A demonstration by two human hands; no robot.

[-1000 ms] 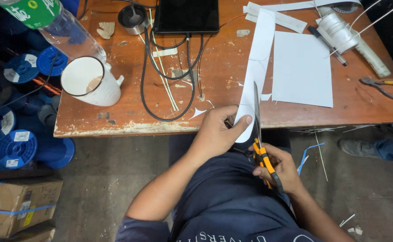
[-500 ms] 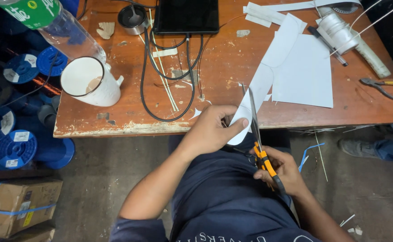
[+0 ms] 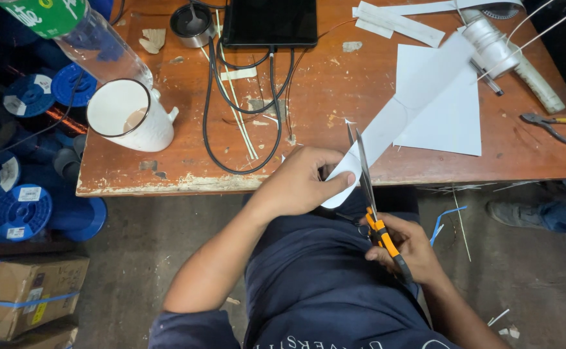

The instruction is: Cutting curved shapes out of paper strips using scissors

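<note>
The left hand (image 3: 302, 184) is pinching a long white paper strip (image 3: 393, 123) over the desk's (image 3: 186, 168) near edge while the right hand (image 3: 406, 249) is gripping orange-handled scissors (image 3: 370, 194), blades parted mid-cut, so closing them along the strip seems due.

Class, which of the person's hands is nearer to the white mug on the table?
Left. The left hand holds the paper strip at the table edge, right of the mug; the right hand grips scissors, lower and farther.

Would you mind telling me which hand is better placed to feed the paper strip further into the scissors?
Left, probably. The left hand already pinches the paper strip beside the blades, while the right hand is occupied gripping the scissors by their orange handles.
</note>
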